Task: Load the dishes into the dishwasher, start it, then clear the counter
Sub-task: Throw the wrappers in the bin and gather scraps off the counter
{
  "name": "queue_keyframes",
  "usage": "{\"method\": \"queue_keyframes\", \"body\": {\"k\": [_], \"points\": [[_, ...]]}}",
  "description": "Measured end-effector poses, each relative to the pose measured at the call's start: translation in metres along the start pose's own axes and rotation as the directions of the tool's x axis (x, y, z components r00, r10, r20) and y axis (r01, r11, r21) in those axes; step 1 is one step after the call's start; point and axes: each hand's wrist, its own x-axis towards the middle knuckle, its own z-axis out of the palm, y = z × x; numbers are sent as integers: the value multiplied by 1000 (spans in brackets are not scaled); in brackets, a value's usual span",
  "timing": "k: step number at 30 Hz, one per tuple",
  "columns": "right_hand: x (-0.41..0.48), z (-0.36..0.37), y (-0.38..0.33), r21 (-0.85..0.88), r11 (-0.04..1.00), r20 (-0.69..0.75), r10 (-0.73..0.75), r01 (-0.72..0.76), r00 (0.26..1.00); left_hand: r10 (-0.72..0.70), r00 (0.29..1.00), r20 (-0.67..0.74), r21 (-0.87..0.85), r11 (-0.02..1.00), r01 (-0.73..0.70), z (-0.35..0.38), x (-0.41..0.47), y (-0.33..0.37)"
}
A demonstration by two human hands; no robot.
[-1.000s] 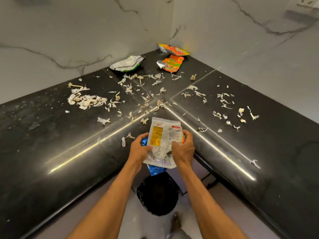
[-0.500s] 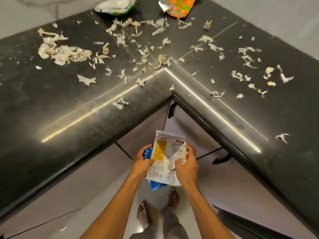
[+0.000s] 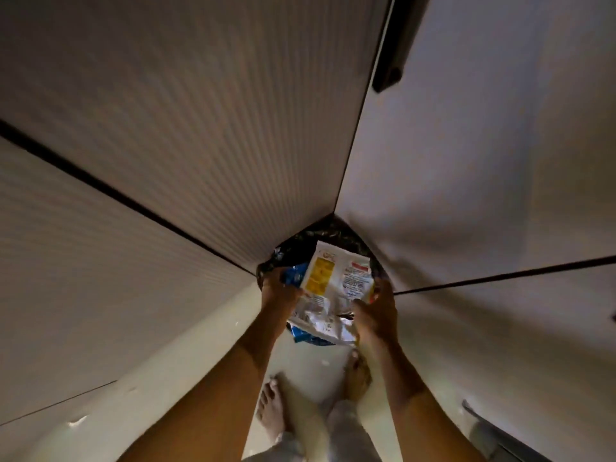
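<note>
- The left hand (image 3: 278, 291) is holding the left edge of a white packet (image 3: 333, 288) that has a yellow patch on it. Its fingers are curling round the edge.
- The right hand (image 3: 378, 315) is gripping the lower right side of the same packet, with its fingers bending round it too.
- A blue packet (image 3: 295, 273) is lying under the white one. It is peeking out by the left hand and again at the bottom. The left hand seems to be pinching it together with the white one.
- Both packets are hanging just above a black bin bag (image 3: 320, 235).
- The bin bag is sitting on the floor (image 3: 166, 378), right in the corner where two cupboard doors are meeting.
- The packets are covering most of the bag, so only its far rim is showing.
- The left cupboard door (image 3: 200, 128) is showing thin lines. The right cupboard door (image 3: 466, 161) is looking plain, and a dark handle (image 3: 396, 38) is sticking out near its top.
- Two bare feet are standing on the pale floor under the arms. The left foot (image 3: 271, 408) is showing well, and the right foot (image 3: 358, 371) is partly hiding behind the right arm.
- Everything is looking blurry, so I cannot read the words on the packets.
</note>
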Motion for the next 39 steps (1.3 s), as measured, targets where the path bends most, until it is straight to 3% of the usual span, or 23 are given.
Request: {"method": "queue_keyframes", "body": {"k": [5, 12, 19, 23, 27, 31, 34, 39], "points": [[52, 21, 22, -34, 999, 22, 32, -32, 999, 35, 999, -15, -26, 999, -35, 19, 58, -25], [73, 41, 41, -238, 968, 200, 130, -80, 971, 48, 998, 43, 102, 993, -52, 21, 94, -52], [55, 34, 44, -208, 969, 211, 179, -135, 961, 49, 991, 123, 199, 977, -73, 7, 77, -53], [19, 10, 7, -196, 977, 206, 121, -81, 971, 68, 992, 110, 207, 974, -90, -5, 26, -14], [-31, -25, -52, -185, 983, 196, 47, -10, 979, 97, 976, 193, 134, 983, -125, -23, -41, 45], [-94, -72, -125, -196, 974, 202, -72, 113, 977, 135, 986, 101, 94, 985, -145, -45, -130, 117], [-141, -104, -180, -137, 983, 186, -93, 119, 978, 216, 965, 146, 156, 959, -238, -63, -192, 165], [-205, -152, -266, -60, 961, 142, -258, 269, 956, 331, 935, 132, 116, 931, -346, -93, -265, 250]]}}
